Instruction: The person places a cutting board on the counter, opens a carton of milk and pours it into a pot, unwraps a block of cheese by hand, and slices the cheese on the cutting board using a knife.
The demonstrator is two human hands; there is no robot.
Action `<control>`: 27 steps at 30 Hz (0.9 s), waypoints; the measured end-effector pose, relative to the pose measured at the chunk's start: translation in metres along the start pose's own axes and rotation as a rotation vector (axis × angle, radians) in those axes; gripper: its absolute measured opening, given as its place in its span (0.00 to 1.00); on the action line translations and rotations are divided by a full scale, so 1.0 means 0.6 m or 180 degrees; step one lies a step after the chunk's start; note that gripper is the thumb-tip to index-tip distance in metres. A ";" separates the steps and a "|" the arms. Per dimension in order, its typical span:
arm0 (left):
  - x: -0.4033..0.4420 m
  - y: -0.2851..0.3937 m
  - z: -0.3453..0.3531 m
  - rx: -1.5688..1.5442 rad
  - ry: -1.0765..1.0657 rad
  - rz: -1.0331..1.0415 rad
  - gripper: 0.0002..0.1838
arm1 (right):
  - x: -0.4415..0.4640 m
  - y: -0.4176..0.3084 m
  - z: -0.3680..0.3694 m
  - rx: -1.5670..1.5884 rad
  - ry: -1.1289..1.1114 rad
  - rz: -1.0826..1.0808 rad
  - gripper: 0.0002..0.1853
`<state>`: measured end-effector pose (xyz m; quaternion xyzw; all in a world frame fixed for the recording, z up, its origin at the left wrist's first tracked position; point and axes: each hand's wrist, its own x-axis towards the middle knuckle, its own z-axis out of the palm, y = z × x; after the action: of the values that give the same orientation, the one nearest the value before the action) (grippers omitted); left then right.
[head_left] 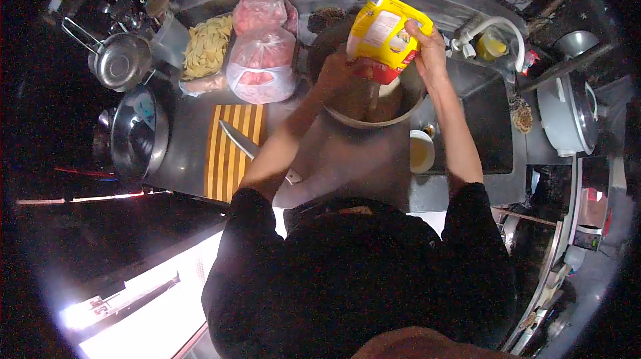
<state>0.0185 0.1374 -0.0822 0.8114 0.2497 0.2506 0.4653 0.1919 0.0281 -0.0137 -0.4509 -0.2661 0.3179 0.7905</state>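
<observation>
A yellow and red packet (386, 35) is tilted over a large round pot (364, 122), its red end pointing down. My right hand (427, 48) grips the packet's right side, thumb lying across its printed face. At its lower left edge, my left hand (334, 70) is closed on the packet, in shadow with the fingers partly hidden. A pale streak shows below the red end inside the pot, and a whitish patch lies near it; what they are I cannot tell. Beneath my left forearm, a knife (240, 140) rests partly across a striped wooden cutting board (230, 158).
Bags of pink meat (262, 58) and a tray of pale yellow strips (208, 45) stand at the back left. A metal strainer (120, 60) and dark basin (140, 133) are farther left. Right of the pot are a sink (477, 125), a small bowl (420, 152) and a white faucet (497, 22).
</observation>
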 end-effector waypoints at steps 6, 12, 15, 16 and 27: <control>-0.012 0.061 -0.035 0.1578 -0.0133 0.0037 0.35 | 0.002 0.010 -0.019 -0.0154 -0.0121 -0.0138 0.16; 0.061 0.056 -0.060 0.0875 0.0314 0.1192 0.35 | -0.015 0.021 -0.025 -0.0703 -0.1001 0.0158 0.20; 0.077 0.052 -0.060 0.0994 0.0306 0.1269 0.35 | -0.030 0.013 -0.005 -0.0959 -0.0934 0.0017 0.25; 0.078 0.050 -0.057 0.1028 0.0335 0.1227 0.35 | -0.032 0.009 0.000 -0.0839 -0.0911 -0.0032 0.27; 0.045 0.087 -0.039 0.0580 0.0941 0.1255 0.28 | -0.032 0.000 0.008 -0.0945 -0.0846 -0.0265 0.26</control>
<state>0.0327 0.1462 -0.0210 0.8375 0.1736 0.4287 0.2910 0.1760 0.0167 -0.0138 -0.5051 -0.4305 0.2989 0.6857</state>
